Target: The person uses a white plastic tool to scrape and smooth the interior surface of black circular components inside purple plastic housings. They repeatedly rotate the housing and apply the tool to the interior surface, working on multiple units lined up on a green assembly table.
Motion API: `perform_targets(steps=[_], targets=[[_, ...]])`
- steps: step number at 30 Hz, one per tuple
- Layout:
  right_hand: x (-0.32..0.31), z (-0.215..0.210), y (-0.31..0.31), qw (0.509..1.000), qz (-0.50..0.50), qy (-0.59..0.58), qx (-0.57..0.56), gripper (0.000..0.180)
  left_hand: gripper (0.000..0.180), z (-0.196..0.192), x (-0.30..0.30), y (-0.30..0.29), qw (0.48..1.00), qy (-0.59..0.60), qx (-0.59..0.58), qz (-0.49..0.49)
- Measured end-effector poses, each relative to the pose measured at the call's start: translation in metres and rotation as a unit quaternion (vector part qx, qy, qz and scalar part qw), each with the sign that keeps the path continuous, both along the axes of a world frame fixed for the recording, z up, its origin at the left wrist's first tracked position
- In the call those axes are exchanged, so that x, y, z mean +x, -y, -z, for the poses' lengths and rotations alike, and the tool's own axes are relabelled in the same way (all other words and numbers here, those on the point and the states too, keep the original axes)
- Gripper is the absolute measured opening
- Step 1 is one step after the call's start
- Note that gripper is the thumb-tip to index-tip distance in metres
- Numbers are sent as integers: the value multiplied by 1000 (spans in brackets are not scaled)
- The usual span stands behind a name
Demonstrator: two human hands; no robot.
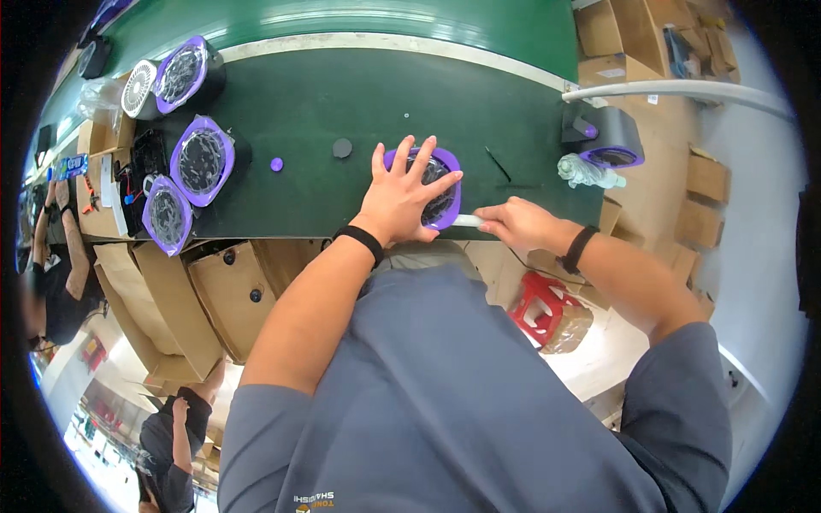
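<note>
Purple and black, the round fan (438, 195) lies flat on the green worktop (342, 94), right under the left hand (400, 198). That hand is spread wide open, with all its fingers fanned out, and it presses down on top of the fan without gripping it. The fan's purple rim peeks out past the fingertips on the far side and on the right.

Just to the right of the fan, the right hand (516, 224) is curled closed around a thin white stick (468, 221). The stick points left, toward the near edge of the fan, and its tip is just beside the purple rim. I cannot tell if it touches. So the left hand is on the fan, and the right hand is close beside it.

Far off to the left of the left hand are three more purple fans (198, 162), wrapped in clear plastic. Open brown boxes (227, 295) stand below the worktop edge; little shows inside them.
</note>
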State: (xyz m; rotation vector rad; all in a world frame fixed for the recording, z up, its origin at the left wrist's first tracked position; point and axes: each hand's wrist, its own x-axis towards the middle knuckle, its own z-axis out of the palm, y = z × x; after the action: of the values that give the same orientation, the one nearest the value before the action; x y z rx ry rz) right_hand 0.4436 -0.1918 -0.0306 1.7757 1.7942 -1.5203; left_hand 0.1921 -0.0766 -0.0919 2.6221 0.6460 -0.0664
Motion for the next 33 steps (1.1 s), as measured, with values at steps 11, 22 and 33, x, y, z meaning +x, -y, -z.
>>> perform_targets(steps=[11,22,33], targets=[[-28,-3,11,996,69,39,-27,29,118,-4,7,1,999,-45,17,12],[-11,-11,1,999,19,41,-6,31,125,-11,11,-9,997,-53,23,54],[-17,-22,4,996,2,87,9,30,47,81,-24,-12,799,250,-389,-386]])
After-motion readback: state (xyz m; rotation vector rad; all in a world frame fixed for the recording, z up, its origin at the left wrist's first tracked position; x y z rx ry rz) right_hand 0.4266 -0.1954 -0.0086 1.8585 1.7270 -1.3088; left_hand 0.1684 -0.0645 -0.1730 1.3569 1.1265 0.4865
